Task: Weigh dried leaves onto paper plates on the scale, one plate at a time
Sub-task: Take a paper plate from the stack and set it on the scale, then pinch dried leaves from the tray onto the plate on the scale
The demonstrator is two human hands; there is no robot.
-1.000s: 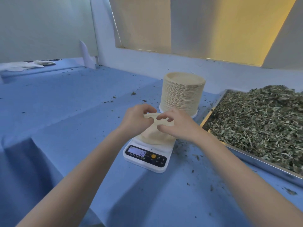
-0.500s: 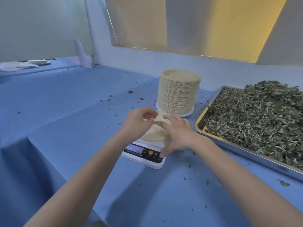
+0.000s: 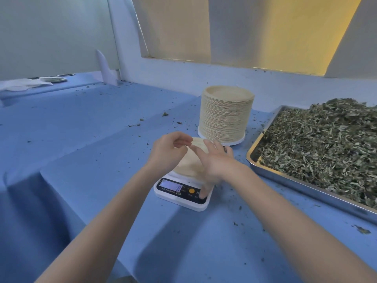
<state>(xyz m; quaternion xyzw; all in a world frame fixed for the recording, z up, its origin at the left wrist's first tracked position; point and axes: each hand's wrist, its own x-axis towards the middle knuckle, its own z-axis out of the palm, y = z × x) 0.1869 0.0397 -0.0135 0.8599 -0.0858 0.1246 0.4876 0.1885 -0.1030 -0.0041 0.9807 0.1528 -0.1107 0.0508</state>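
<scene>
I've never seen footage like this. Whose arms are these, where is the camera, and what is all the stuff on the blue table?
No machine here: these are a person's two bare arms, filmed by a wide-angle camera worn on their head, looking forward and down.

On the blue-covered table stands a small white digital kitchen scale with a pale round paper plate on it. The left hand pinches the plate's far edge. The right hand is spread flat over the plate, its thumb reaching down to the scale's buttons.

Behind stands a tall stack of tan paper plates. To the right is a shiny metal tray heaped with dried green leaves. Leaf crumbs are scattered about. No leaves are on the plate yet.
</scene>
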